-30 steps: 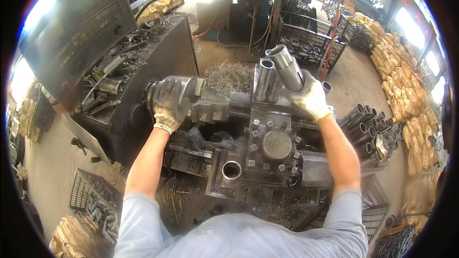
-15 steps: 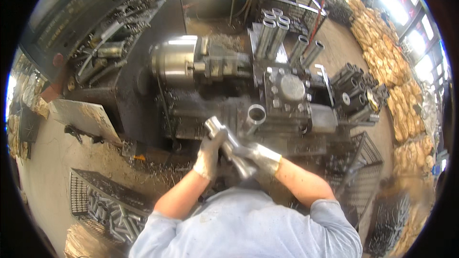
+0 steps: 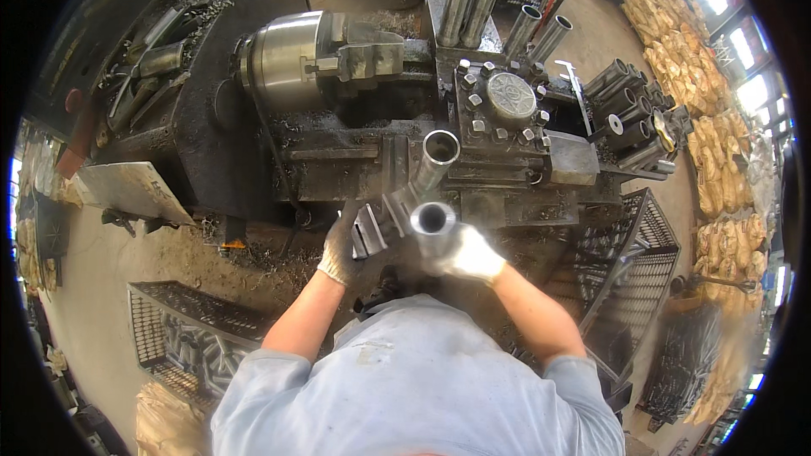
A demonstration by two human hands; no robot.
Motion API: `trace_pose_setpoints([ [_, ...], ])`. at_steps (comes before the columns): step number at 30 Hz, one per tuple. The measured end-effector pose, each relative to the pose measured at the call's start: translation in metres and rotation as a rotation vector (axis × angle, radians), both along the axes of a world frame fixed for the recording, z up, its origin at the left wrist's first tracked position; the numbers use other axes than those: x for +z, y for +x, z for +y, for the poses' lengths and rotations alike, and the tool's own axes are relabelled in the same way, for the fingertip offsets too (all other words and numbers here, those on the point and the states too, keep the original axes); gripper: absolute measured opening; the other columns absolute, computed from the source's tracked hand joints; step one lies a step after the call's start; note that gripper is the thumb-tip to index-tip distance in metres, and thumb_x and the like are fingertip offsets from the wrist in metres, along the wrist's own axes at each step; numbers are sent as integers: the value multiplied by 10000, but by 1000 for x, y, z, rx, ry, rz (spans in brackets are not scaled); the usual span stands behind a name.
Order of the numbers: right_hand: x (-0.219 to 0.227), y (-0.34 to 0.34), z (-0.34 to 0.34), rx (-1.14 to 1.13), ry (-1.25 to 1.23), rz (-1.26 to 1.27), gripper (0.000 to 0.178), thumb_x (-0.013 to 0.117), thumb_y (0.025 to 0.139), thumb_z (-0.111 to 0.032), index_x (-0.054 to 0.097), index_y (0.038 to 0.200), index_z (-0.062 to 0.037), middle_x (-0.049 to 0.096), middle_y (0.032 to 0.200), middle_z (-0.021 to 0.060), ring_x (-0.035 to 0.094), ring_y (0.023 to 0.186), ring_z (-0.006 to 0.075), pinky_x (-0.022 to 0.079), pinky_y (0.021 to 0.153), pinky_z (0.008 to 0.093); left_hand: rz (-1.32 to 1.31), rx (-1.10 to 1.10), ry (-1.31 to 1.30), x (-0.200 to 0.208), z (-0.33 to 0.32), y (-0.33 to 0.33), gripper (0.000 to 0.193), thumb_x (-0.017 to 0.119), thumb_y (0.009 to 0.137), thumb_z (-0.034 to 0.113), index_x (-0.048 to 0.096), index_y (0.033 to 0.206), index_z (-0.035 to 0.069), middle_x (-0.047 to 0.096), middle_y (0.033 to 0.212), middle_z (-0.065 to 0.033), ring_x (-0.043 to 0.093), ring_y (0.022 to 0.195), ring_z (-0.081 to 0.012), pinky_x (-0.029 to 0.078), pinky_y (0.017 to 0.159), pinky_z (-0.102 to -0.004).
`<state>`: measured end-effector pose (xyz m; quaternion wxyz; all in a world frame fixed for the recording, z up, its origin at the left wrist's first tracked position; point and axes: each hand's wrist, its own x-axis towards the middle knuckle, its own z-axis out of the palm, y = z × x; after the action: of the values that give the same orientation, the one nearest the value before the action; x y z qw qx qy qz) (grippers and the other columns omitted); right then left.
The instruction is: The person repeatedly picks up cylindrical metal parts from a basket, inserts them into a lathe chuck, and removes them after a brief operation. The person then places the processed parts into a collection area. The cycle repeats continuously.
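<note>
My left hand [image 3: 340,245], in a pale work glove darkened at the fingers, is closed on a short grooved metal piece [image 3: 368,231]; its exact kind is unclear. A bright metal tube [image 3: 433,221] is gripped in my right hand [image 3: 467,255], also gloved, with its open end facing up. The two pieces are apart, in front of my chest. Just beyond them another metal tube [image 3: 438,152] stands tilted on the front of the lathe. Behind that are the lathe's chuck [image 3: 291,59] on the left and the square tool post [image 3: 510,98] on the right.
Several upright tubes [image 3: 460,8] stand behind the tool post; more tubes [image 3: 629,110] lie stacked at right, near a caliper [image 3: 574,89]. Mesh crates flank me: one with metal pieces [image 3: 190,346] at left, another [image 3: 629,266] at right. Wrapped bundles [image 3: 718,160] line the far right.
My hands have moved apart. The tube has come away from the left hand's metal piece and now points upward in my right hand. The whole view has shifted slightly.
</note>
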<state>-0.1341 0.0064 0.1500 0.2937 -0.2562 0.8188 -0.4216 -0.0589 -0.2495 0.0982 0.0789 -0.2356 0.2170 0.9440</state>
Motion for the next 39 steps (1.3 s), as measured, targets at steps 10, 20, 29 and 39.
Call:
trace_pose_setpoints([
  [10, -2, -45, 72, -423, 134, 289, 270, 810, 883, -247, 748, 1059, -51, 792, 967, 139, 779, 885, 249, 632, 821, 385, 488, 130, -1899, 41, 57, -105, 889, 1047, 660, 272, 605, 1391, 26, 752, 1181, -189, 765, 1039, -293, 628, 892, -370],
  [20, -45, 20, -53, 5, 360, 407, 433, 748, 896, -337, 667, 1211, -51, 735, 1096, 238, 764, 919, 405, 629, 761, 524, 87, 243, -376, 37, -20, -73, 667, 673, 1020, 615, 618, 1385, 60, 738, 1195, -130, 722, 1109, -279, 609, 996, -475],
  [29, 24, -44, -58, -245, -291, -169, 760, 834, 824, -626, 741, 1197, 30, 757, 934, 123, 707, 830, 205, 587, 741, 361, 106, 240, -184, 26, -45, -37, 954, 371, 1013, 845, 634, 1346, -9, 747, 1160, -207, 763, 1004, -367, 657, 845, -486],
  [39, 110, -55, -95, -193, -182, -280, 784, 949, 712, -263, 624, 1381, -17, 748, 1046, 100, 714, 865, 206, 606, 801, 376, 748, 109, -443, 100, 11, -53, 894, 517, 1070, 678, 302, 1652, 36, 492, 1601, -198, 538, 1438, -326, 421, 1222, -486],
])
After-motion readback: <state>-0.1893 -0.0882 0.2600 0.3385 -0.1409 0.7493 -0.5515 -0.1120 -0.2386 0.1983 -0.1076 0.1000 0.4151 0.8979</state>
